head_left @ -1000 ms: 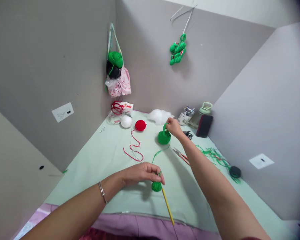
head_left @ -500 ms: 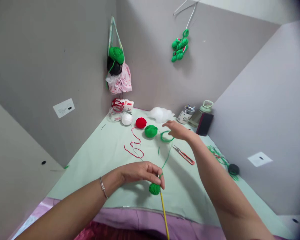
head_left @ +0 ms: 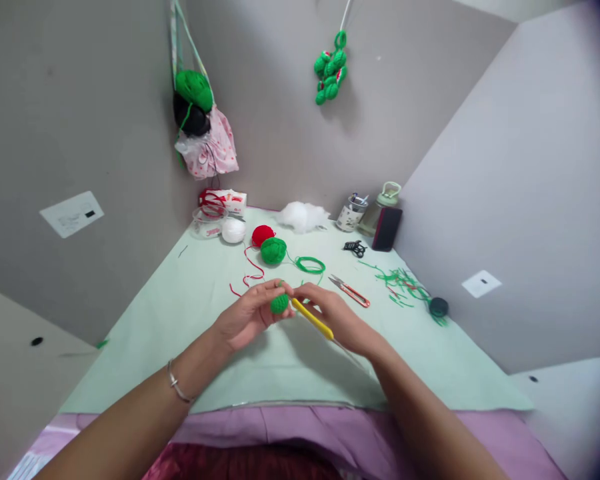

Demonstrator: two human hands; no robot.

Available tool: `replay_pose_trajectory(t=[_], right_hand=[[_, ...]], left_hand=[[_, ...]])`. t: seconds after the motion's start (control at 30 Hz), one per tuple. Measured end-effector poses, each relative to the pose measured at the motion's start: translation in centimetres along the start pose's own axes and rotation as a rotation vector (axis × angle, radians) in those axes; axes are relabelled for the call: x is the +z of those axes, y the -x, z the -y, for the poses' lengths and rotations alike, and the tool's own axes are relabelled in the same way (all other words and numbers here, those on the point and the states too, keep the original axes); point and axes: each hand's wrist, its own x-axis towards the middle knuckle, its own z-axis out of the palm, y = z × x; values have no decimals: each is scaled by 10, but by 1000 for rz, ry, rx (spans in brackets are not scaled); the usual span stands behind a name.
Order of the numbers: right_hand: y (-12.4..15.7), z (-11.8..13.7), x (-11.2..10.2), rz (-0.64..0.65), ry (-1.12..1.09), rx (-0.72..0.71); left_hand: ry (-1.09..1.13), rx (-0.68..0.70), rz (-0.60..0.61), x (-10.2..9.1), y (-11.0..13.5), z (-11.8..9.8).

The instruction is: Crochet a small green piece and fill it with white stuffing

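My left hand (head_left: 253, 310) is closed around a small, round green crochet piece (head_left: 279, 304), pinching it with the fingers near its top. Close against it, my right hand (head_left: 337, 317) grips a crochet hook (head_left: 313, 319) by its yellow handle, whose shaft end meets the piece at the fingertips. The hook's tip is hidden by the fingers. Beyond the hands lies a green yarn ball (head_left: 273, 251), with a loose coil of green yarn (head_left: 311, 265) beside it.
Behind are a red yarn ball (head_left: 263, 235), a white yarn ball (head_left: 233, 231) and white stuffing (head_left: 304, 217). Thread snips (head_left: 349, 291) lie right of the hands. Yarn scraps (head_left: 403, 285), a black claw clip (head_left: 355, 249), a pen cup (head_left: 351, 215), a phone (head_left: 387, 229) and a bottle (head_left: 375, 217) stand or lie farther right.
My right hand has come back from the green yarn coil to the crochet piece and now holds the hook. My left hand has lifted the piece forward. The view has shifted.
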Motion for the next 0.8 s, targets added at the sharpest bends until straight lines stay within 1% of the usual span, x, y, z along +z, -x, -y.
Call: replay_pose_trajectory(t=[0.03, 0.1, 0.13, 0.17, 0.2, 0.23, 0.27, 0.3, 0.37, 0.43, 0.53, 0.6, 0.7, 0.8], right_hand=[[4, -1, 7, -31, 49, -3], [13, 2, 19, -40, 110, -94], [19, 6, 22, -87, 90, -126], [26, 11, 24, -150, 19, -115], [33, 18, 24, -187, -87, -111], [41, 25, 23, -220, -207, -88], [48, 32, 21, -257, -311, -68], [54, 39, 21, -291, -392, -64], [64, 49, 23, -447, -512, -69], [68, 54, 29, -558, -572, -57], [67, 55, 38, -650, -640, -10], [64, 53, 41, -672, -723, 31], [62, 50, 43, -625, -868, 82], [63, 48, 44, -605, -969, 118]], left_hand=[[35, 29, -41, 5, 4, -1], [88, 61, -107, 17, 15, -1], [112, 73, -148, 24, 20, 0], [151, 78, -232, 31, 26, 2], [165, 88, -300, 38, 31, 5], [144, 81, -341, 45, 36, 9], [102, 77, -355, 51, 39, 13], [37, 85, -353, 55, 42, 17], [-120, 107, -321, 61, 44, 26], [-249, 129, -277, 62, 44, 33], [-295, 107, -226, 59, 43, 35], [-271, 68, -197, 57, 44, 34], [-249, 22, -163, 53, 47, 31], [-248, 11, -178, 52, 49, 31]])
